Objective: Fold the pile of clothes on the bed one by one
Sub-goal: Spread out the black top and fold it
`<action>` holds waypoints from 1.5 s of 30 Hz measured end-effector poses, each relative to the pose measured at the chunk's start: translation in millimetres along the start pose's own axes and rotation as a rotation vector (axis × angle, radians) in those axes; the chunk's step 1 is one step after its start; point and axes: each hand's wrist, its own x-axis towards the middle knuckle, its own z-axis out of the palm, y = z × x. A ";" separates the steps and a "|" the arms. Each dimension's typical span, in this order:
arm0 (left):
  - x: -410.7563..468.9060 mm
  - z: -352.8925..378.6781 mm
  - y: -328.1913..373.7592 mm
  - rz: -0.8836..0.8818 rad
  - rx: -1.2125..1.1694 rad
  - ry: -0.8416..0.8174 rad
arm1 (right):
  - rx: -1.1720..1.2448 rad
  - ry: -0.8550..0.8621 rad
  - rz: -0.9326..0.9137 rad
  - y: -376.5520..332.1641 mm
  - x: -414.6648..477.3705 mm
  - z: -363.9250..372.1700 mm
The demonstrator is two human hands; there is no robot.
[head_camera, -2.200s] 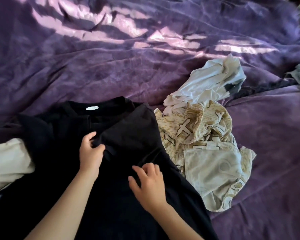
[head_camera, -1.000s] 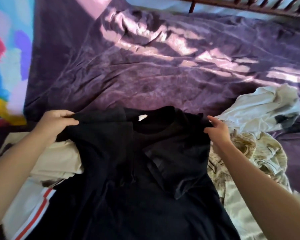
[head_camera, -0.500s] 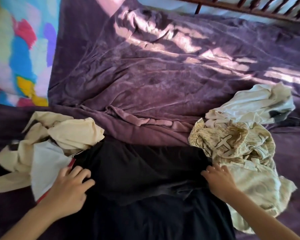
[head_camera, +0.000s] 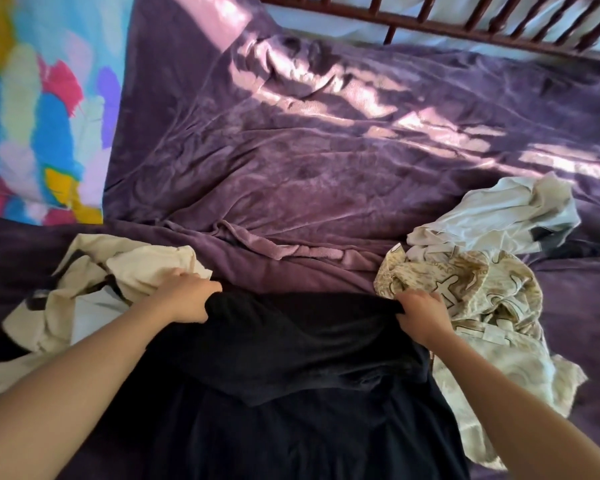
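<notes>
A black shirt (head_camera: 291, 368) lies across the near part of the bed, its top part doubled over toward me. My left hand (head_camera: 184, 299) grips the left end of its far folded edge. At the right end of that edge, my right hand (head_camera: 421, 315) grips the cloth too. To the left lies a crumpled cream garment (head_camera: 94, 289). A beige patterned garment (head_camera: 471, 306) is heaped on the right, with a white garment (head_camera: 506, 213) behind it.
A rumpled purple blanket (head_camera: 309, 161) covers the bed, with sunlit bands across its far part. A bright multicoloured pillow (head_camera: 39, 109) sits at the far left. A dark wooden railing (head_camera: 465, 19) runs along the far edge.
The shirt's top was lifted by the shoulders and folded down toward me. Both hands have since moved from the near side of the fold up to its far edge and taken hold.
</notes>
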 end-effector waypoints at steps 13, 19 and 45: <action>-151.7 84.5 10.5 0.205 -0.100 0.784 | 0.077 0.193 -0.252 31.6 -137.1 26.3; -212.8 206.0 66.7 0.021 -0.032 0.666 | -0.171 -0.052 -0.349 24.0 -198.7 112.8; -217.1 145.9 102.4 0.267 -0.090 0.542 | -0.200 0.129 -0.486 44.4 -222.3 74.3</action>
